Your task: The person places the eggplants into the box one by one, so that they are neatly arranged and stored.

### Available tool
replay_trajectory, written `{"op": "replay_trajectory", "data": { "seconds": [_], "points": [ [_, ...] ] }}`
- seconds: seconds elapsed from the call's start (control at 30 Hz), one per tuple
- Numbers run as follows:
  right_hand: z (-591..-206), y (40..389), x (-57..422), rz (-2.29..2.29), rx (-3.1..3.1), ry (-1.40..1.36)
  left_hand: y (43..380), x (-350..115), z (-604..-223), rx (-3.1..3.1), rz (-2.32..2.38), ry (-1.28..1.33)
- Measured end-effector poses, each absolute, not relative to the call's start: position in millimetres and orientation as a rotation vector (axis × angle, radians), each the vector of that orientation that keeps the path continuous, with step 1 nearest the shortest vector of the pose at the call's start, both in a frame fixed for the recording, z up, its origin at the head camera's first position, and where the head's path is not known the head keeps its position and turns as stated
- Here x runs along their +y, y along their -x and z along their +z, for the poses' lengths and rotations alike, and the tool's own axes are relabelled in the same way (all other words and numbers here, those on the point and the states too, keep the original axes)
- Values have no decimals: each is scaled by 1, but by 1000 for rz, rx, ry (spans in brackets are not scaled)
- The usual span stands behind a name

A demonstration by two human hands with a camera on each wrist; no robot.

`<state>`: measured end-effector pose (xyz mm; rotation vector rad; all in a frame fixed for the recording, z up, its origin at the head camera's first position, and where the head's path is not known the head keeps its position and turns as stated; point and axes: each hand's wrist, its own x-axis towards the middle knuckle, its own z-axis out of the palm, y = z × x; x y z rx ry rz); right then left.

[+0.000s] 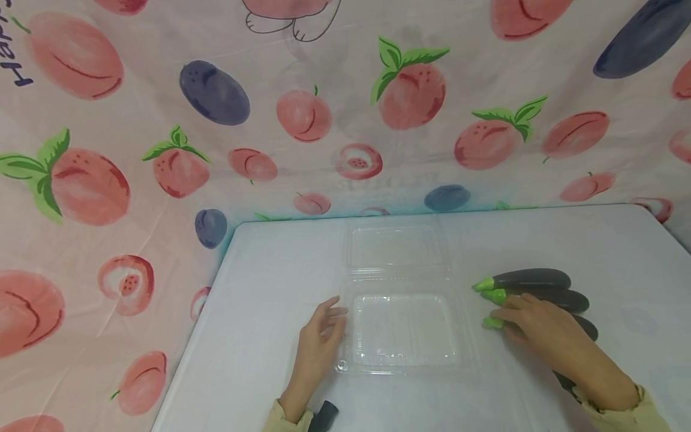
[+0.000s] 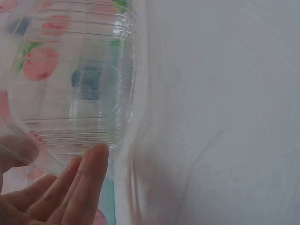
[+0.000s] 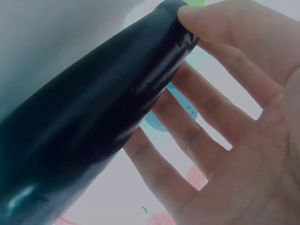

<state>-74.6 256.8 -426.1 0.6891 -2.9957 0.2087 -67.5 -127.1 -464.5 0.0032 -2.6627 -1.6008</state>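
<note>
A clear plastic clamshell container [image 1: 405, 367] lies with its lid [image 1: 396, 249] folded back. At its left edge is my left hand [image 1: 318, 339], its thumb and fingers on either side of the rim in the left wrist view. My right hand [image 1: 550, 336] reaches over a group of dark eggplants with green stems. In the right wrist view, its thumb and fingers grip one eggplant [image 3: 93, 98] near the stem end. Two more eggplants [image 1: 531, 278] lie just beyond the hand, and part of another [image 1: 565, 381] shows below the wrist.
The white table [image 1: 259, 288] has its far edge against a fruit-patterned cloth [image 1: 324, 60]. A black object [image 1: 324, 416] shows beside the left sleeve at the bottom of the head view.
</note>
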Motion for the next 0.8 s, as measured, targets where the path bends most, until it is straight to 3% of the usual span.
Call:
{"op": "replay_trajectory", "data": {
  "seconds": [0.8],
  "points": [
    [-409,79,256,178,-2923,-771,66,-126,-461,-2669,-1593,-12]
  ]
}}
